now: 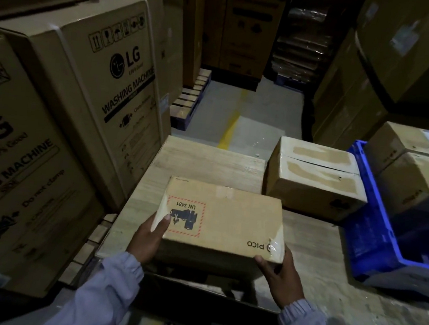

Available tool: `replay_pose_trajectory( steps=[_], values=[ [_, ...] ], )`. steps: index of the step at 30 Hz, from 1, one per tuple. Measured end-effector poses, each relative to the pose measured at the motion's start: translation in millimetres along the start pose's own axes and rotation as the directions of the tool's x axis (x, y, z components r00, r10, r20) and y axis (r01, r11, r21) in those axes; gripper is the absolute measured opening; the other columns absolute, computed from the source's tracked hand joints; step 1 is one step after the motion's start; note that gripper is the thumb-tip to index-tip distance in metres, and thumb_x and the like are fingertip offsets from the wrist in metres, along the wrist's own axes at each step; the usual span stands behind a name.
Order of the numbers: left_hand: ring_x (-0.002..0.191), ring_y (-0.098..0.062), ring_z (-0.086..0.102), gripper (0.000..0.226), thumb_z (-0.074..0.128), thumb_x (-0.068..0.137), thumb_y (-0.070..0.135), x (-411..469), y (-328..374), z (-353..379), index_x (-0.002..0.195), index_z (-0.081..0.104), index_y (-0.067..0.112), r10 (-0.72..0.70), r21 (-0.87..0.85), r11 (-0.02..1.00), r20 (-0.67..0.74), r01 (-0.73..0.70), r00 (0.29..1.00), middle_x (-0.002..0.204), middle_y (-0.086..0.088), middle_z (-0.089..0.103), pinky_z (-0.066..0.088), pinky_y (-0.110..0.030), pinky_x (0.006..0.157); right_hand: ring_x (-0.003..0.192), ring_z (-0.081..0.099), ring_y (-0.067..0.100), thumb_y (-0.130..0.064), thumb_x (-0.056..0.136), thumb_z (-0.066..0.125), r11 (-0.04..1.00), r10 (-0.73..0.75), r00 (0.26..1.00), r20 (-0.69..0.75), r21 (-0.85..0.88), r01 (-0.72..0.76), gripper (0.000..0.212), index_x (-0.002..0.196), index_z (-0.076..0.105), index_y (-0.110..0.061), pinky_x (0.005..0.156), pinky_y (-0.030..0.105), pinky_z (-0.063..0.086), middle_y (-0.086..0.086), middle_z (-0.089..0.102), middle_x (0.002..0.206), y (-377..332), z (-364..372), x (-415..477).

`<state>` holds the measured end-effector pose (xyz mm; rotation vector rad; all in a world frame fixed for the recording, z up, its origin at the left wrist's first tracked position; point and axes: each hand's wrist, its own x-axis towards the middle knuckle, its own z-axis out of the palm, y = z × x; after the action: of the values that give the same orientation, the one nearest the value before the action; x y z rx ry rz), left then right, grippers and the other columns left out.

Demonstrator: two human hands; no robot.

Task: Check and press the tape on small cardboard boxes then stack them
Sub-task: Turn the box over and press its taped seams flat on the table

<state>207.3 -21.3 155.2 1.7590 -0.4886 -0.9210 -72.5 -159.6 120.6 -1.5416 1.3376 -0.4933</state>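
Tall brown washing-machine cartons [91, 79] wall our left. A pale wood-grain work surface [208, 161] lies ahead, with a blue plastic crate [366, 227] at its right. At the surface's near edge we hold a flat brown cardboard box [224, 220] with a red-hatched battery label, seemingly raised a little. Our left hand [149, 239] grips its left end, thumb on top; our right hand [278, 276] clasps the near right corner. We judge the check is in hand. The clear tape [274, 248] at that corner looks wrinkled, so next we press it flat, then stack, perhaps by the taped brown box [316, 176] beyond.
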Motion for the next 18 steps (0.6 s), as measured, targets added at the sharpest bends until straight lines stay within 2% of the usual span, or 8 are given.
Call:
replay_pose_trajectory(
  steps=[4, 7, 9, 11, 13, 15, 16, 18],
  values=[
    [0.099, -0.021, 0.067, 0.025, 0.055, 0.096, 0.036, -0.2, -11.5, 1.7, 0.115, 0.062, 0.022, -0.044, -0.032, 0.999, -0.022, 0.043, 0.999, 0.105, -0.004, 0.071, 0.053, -0.039, 0.089, 0.104, 0.064, 0.015, -0.049, 0.068, 0.073, 0.999, -0.035, 0.999, 0.006, 0.02, 0.035, 0.076, 0.135, 0.045, -0.028, 0.09, 0.038, 0.052, -0.008, 0.066, 0.115, 0.2, -0.5, -0.1],
    [0.09, -0.011, 0.066, 0.022, 0.055, 0.097, 0.032, 0.7, -6.9, 1.6, 0.114, 0.062, 0.019, -0.019, -0.016, 1.0, -0.018, 0.019, 1.0, 0.101, -0.002, 0.071, 0.05, -0.019, 0.07, 0.104, 0.064, 0.015, -0.048, 0.068, 0.075, 0.996, -0.075, 0.997, -0.011, 0.05, 0.075, 0.074, 0.135, 0.048, -0.031, 0.089, 0.036, 0.053, -0.009, 0.067, 0.114, 2.5, -0.8, 1.3],
    [0.086, -0.007, 0.066, 0.019, 0.054, 0.097, 0.031, 2.8, -6.9, -2.3, 0.111, 0.062, 0.021, -0.01, -0.009, 1.0, -0.019, 0.009, 1.0, 0.098, 0.001, 0.071, 0.047, -0.013, 0.063, 0.105, 0.064, 0.014, -0.038, 0.073, 0.076, 0.991, -0.11, 0.994, -0.017, 0.071, 0.111, 0.065, 0.133, 0.051, -0.034, 0.084, 0.026, 0.053, -0.01, 0.068, 0.113, 0.3, -2.1, -0.7],
    [0.088, -0.01, 0.068, 0.02, 0.056, 0.096, 0.033, 4.3, -8.6, -9.3, 0.11, 0.063, 0.022, -0.008, -0.012, 1.0, -0.033, 0.008, 0.999, 0.097, 0.001, 0.072, 0.049, -0.017, 0.066, 0.107, 0.064, 0.012, -0.028, 0.078, 0.076, 0.986, -0.152, 0.988, -0.015, 0.068, 0.152, 0.062, 0.134, 0.049, -0.037, 0.081, 0.017, 0.052, -0.011, 0.068, 0.114, -7.7, -3.6, -4.5],
    [0.092, -0.015, 0.069, 0.022, 0.059, 0.094, 0.035, 6.0, -11.6, -15.7, 0.111, 0.064, 0.023, -0.003, -0.009, 1.0, -0.046, 0.003, 0.999, 0.097, 0.0, 0.073, 0.052, -0.024, 0.072, 0.112, 0.061, 0.011, -0.037, 0.078, 0.073, 0.979, -0.198, 0.98, -0.013, 0.046, 0.198, 0.068, 0.139, 0.044, -0.037, 0.083, 0.013, 0.049, -0.009, 0.065, 0.121, -20.9, -7.8, -10.0],
    [0.092, -0.015, 0.07, 0.022, 0.06, 0.093, 0.035, 8.9, -13.3, -18.6, 0.11, 0.065, 0.023, 0.007, 0.005, 1.0, -0.032, -0.007, 0.999, 0.097, 0.0, 0.074, 0.054, -0.027, 0.074, 0.117, 0.057, 0.01, -0.058, 0.076, 0.069, 0.963, -0.269, 0.963, -0.026, -0.005, 0.269, 0.077, 0.144, 0.043, -0.033, 0.085, 0.008, 0.045, -0.01, 0.06, 0.129, -39.8, -15.7, -16.5],
    [0.092, -0.015, 0.071, 0.022, 0.06, 0.093, 0.034, 11.8, -15.4, -18.9, 0.109, 0.066, 0.021, 0.009, 0.024, 1.0, -0.008, -0.009, 1.0, 0.097, 0.0, 0.074, 0.055, -0.029, 0.076, 0.12, 0.055, 0.01, -0.067, 0.075, 0.064, 0.946, -0.322, 0.946, -0.039, -0.048, 0.32, 0.082, 0.144, 0.042, -0.031, 0.088, 0.009, 0.044, -0.009, 0.057, 0.133, -50.1, -20.3, -19.6],
    [0.093, -0.014, 0.071, 0.026, 0.062, 0.093, 0.036, 15.7, -20.0, -14.2, 0.11, 0.066, 0.017, 0.019, 0.061, 0.998, 0.063, -0.022, 0.998, 0.098, 0.001, 0.074, 0.056, -0.032, 0.082, 0.128, 0.049, 0.011, -0.078, 0.072, 0.051, 0.892, -0.442, 0.894, -0.076, -0.139, 0.429, 0.09, 0.145, 0.042, -0.026, 0.1, 0.019, 0.044, -0.004, 0.051, 0.142, -69.3, -27.6, -25.2]
  ],
)
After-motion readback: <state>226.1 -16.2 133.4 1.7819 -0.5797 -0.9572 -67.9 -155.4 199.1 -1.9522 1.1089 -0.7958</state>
